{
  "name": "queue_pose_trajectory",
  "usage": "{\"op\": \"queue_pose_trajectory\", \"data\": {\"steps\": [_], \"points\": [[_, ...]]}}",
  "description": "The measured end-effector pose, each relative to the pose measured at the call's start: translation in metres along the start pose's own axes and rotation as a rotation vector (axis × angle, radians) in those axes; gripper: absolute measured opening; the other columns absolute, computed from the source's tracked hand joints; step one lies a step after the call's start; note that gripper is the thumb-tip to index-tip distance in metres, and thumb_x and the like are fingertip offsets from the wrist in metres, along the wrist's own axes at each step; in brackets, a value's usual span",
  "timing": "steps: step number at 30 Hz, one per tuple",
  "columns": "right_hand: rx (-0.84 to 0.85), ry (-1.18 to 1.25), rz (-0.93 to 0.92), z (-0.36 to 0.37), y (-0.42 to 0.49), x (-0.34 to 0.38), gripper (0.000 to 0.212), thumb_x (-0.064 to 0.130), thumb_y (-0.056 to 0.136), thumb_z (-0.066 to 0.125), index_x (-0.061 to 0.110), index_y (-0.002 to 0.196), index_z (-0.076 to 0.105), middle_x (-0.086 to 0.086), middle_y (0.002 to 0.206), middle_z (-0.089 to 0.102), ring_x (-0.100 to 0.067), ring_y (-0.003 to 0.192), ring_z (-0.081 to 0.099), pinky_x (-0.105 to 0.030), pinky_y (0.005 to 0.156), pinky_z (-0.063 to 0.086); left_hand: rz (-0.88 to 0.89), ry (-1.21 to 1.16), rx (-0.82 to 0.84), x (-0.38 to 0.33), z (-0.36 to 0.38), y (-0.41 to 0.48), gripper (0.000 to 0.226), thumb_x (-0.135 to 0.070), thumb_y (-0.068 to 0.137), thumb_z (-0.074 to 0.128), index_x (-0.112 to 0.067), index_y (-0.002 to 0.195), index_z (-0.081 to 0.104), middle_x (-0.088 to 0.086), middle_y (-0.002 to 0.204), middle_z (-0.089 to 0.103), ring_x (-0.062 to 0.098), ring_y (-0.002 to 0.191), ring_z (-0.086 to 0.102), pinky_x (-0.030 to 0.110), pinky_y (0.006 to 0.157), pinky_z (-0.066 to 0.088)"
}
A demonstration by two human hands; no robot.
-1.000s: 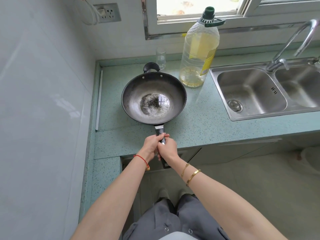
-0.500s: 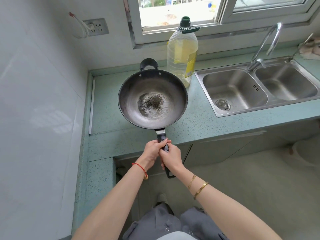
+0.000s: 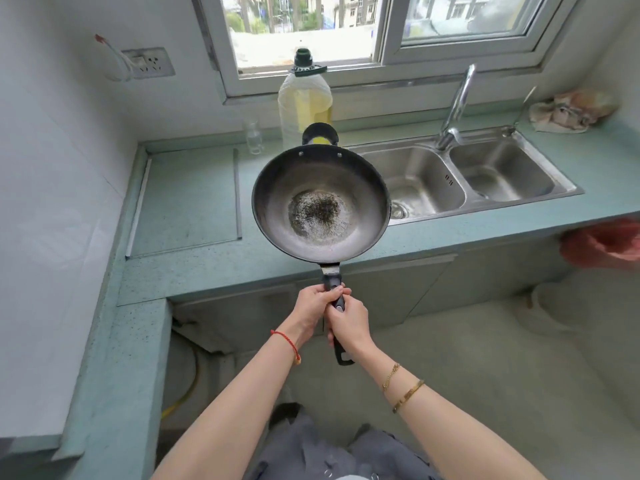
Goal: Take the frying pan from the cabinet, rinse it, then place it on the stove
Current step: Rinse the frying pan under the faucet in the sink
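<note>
A dark round frying pan with a worn, speckled centre hangs level above the green countertop, its right rim over the left edge of the double steel sink. My left hand and my right hand both grip its long black handle, left hand nearer the pan. The handle's tail sticks out below my right hand. A curved tap rises behind the sink. No stove is in view.
A large oil bottle and a small glass stand behind the pan by the window. A crumpled cloth lies at the far right. A red bag hangs off the counter edge. A wall socket is at left.
The pan has lifted off the counter and moved right toward the sink, with both hands still on the handle. The view has tilted up, showing more window and sink.
</note>
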State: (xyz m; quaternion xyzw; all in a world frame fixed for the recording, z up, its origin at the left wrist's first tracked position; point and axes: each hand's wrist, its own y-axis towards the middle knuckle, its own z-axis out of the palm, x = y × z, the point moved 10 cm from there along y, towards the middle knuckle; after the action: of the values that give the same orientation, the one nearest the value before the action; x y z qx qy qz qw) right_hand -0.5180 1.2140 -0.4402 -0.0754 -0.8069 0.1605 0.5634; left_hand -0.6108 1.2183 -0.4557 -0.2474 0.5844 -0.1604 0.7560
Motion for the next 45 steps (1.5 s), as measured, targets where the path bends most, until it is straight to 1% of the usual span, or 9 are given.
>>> {"op": "queue_pose_trajectory", "data": {"steps": [5,8,11,14,23,29,39,42,45], "points": [[-0.011,0.025,0.028,-0.060,-0.005,-0.026,0.016,0.019,0.092,0.051,0.006,0.087,0.059,0.004,0.041,0.054,-0.016,0.029,0.051,-0.019,0.034,0.037,0.000,0.023,0.042,0.016,0.065,-0.003,0.012,-0.012,0.095,0.065,-0.004,0.095,0.074,0.015,0.103,0.073,0.026,0.080,0.066,0.027,0.047,0.051],[-0.030,0.029,0.035,-0.090,-0.002,-0.034,0.019,0.019,0.092,0.050,0.003,0.091,0.060,0.006,0.039,0.054,-0.015,0.029,0.052,-0.020,0.034,0.037,-0.006,0.015,0.056,0.020,0.096,0.000,0.018,-0.012,0.095,0.065,0.002,0.104,0.073,0.015,0.101,0.073,0.024,0.072,0.065,0.022,0.038,0.048],[-0.041,0.045,0.057,-0.113,0.009,-0.037,0.019,0.017,0.092,0.051,0.002,0.098,0.061,0.003,0.049,0.057,-0.013,0.028,0.051,-0.018,0.033,0.037,-0.003,0.033,0.065,0.015,0.122,0.009,0.014,-0.012,0.094,0.065,-0.002,0.098,0.074,0.016,0.102,0.072,0.023,0.075,0.064,0.025,0.050,0.049],[-0.046,0.059,0.068,-0.132,0.029,-0.036,0.016,0.015,0.093,0.051,0.003,0.095,0.061,0.007,0.045,0.057,-0.013,0.028,0.051,-0.020,0.034,0.039,-0.004,0.058,0.077,0.006,0.142,0.025,0.012,-0.013,0.095,0.065,-0.008,0.090,0.074,0.018,0.100,0.070,0.024,0.074,0.062,0.027,0.050,0.045],[-0.066,0.036,0.096,-0.177,0.130,-0.028,0.015,0.019,0.093,0.053,0.005,0.096,0.059,-0.004,0.055,0.060,-0.013,0.028,0.052,-0.022,0.033,0.042,-0.041,0.054,0.096,-0.027,0.191,0.120,0.013,-0.013,0.096,0.063,-0.006,0.092,0.073,0.019,0.095,0.067,0.026,0.058,0.055,0.022,0.033,0.042],[-0.062,0.023,0.136,-0.203,0.213,-0.027,0.018,0.015,0.094,0.053,0.003,0.105,0.060,-0.005,0.058,0.060,-0.014,0.028,0.052,-0.022,0.032,0.040,-0.100,0.017,0.082,-0.048,0.220,0.198,0.012,-0.012,0.095,0.063,-0.007,0.090,0.072,0.013,0.080,0.069,0.023,0.054,0.058,0.022,0.035,0.043],[-0.031,0.035,0.207,-0.223,0.294,-0.034,0.016,0.020,0.096,0.052,0.005,0.096,0.057,-0.005,0.051,0.056,-0.015,0.029,0.051,-0.024,0.032,0.041,-0.178,-0.034,0.074,-0.063,0.250,0.274,0.015,-0.007,0.098,0.058,-0.005,0.088,0.069,0.015,0.087,0.064,0.023,0.066,0.060,0.025,0.041,0.047],[-0.012,0.056,0.228,-0.223,0.303,-0.042,0.014,0.024,0.097,0.055,0.012,0.104,0.057,-0.004,0.051,0.057,-0.015,0.030,0.052,-0.024,0.033,0.042,-0.201,-0.040,0.044,-0.060,0.252,0.283,0.014,-0.005,0.098,0.058,-0.005,0.089,0.068,0.013,0.089,0.067,0.021,0.070,0.062,0.024,0.044,0.049],[0.017,0.011,0.243,-0.227,0.310,-0.049,0.029,0.024,0.097,0.054,0.001,0.113,0.060,-0.005,0.050,0.057,-0.013,0.029,0.052,-0.023,0.034,0.042,-0.219,-0.044,0.026,-0.057,0.258,0.288,0.014,-0.006,0.099,0.056,-0.006,0.090,0.067,0.013,0.091,0.066,0.021,0.074,0.060,0.026,0.050,0.048]]}}
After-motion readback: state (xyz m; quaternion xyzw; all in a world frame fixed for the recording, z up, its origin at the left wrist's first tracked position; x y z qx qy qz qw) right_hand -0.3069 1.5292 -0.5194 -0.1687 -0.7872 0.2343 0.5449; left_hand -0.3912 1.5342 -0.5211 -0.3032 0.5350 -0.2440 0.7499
